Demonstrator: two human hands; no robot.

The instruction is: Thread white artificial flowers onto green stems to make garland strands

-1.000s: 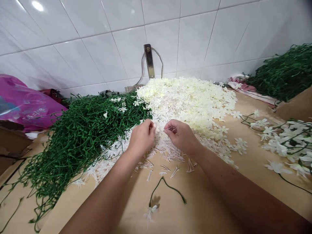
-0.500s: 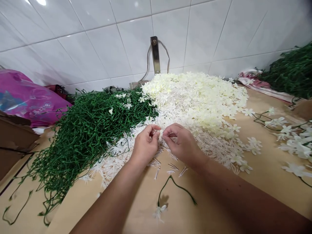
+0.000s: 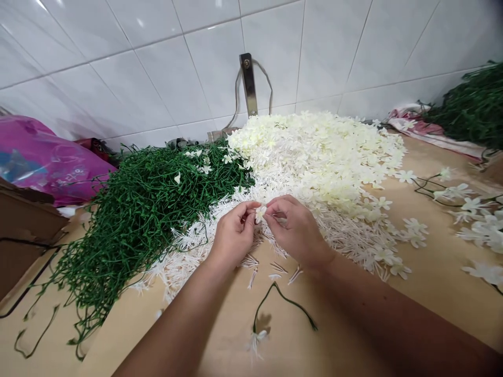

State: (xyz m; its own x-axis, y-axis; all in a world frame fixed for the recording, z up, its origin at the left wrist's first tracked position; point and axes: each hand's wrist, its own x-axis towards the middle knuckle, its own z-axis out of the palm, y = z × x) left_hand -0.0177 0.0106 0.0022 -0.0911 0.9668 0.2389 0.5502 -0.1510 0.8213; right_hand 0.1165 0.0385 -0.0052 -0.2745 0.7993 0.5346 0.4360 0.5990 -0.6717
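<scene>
A small white artificial flower (image 3: 260, 213) is held between my two hands, its petals facing up. My left hand (image 3: 236, 230) pinches it from the left with thumb and forefinger. From the right, the fingertips of my right hand (image 3: 293, 225) pinch at its edge; what exactly they grip is partly hidden. Behind and under the hands spreads a pile of thin white stamen pieces (image 3: 346, 238). Loose white flower heads (image 3: 334, 152) are heaped beyond. Nearer me lies a green stem (image 3: 288, 298) bent in a V, with a white flower (image 3: 258, 339) at one end.
On the left is a large heap of green plastic stems (image 3: 149, 209), beside a purple bag (image 3: 51, 157) and a cardboard box (image 3: 27, 235). Finished-looking flower sprays (image 3: 483, 230) lie at the right. A metal bracket (image 3: 248, 84) stands against the tiled wall (image 3: 334, 47).
The flower between my fingers has turned, and its open petals show more plainly. Both hands keep nearly the same place; the view has shifted slightly.
</scene>
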